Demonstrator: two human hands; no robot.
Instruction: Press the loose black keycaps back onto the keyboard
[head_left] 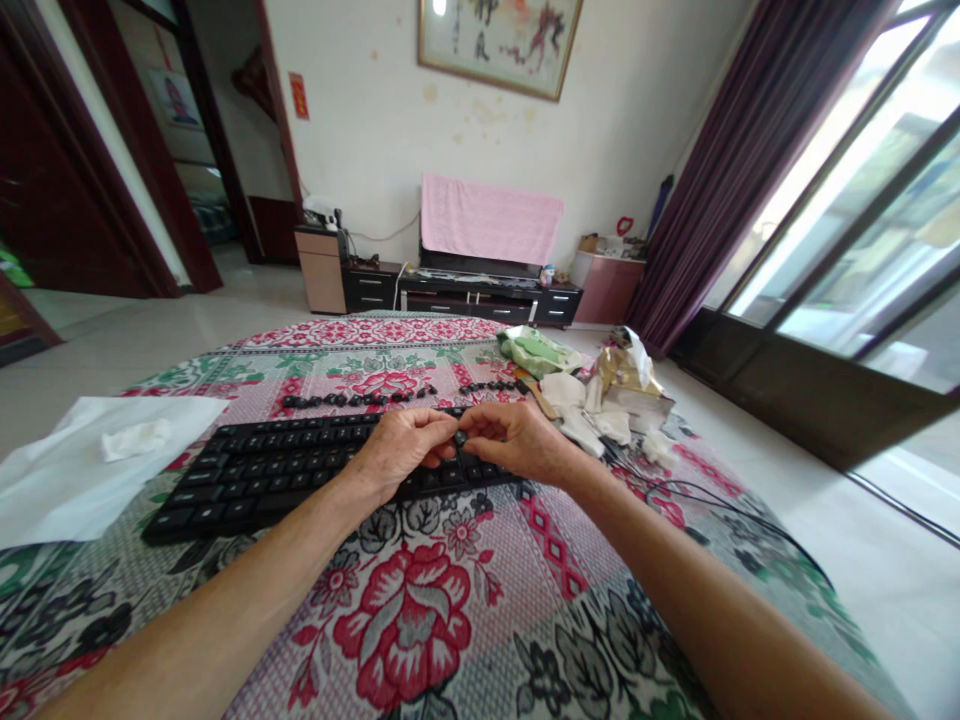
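Note:
A black keyboard (262, 470) lies on the patterned tablecloth, angled across in front of me. Over its right part my left hand (405, 445) and my right hand (510, 435) meet at the fingertips. Between them is a small black keycap (460, 438), pinched by the closed fingers of both hands. Behind the keyboard several loose black keycaps (360, 399) stand in a row, and another row of keycaps (491, 386) continues to the right. My hands hide part of the keyboard's right side.
White paper (60, 480) with a crumpled tissue (135, 440) lies at the left. To the right are crumpled white tissues (577, 410), a green packet (536, 348), a gold tissue pack (634, 385) and a black cable (735, 500). The floral tablecloth (420, 620) covers the table.

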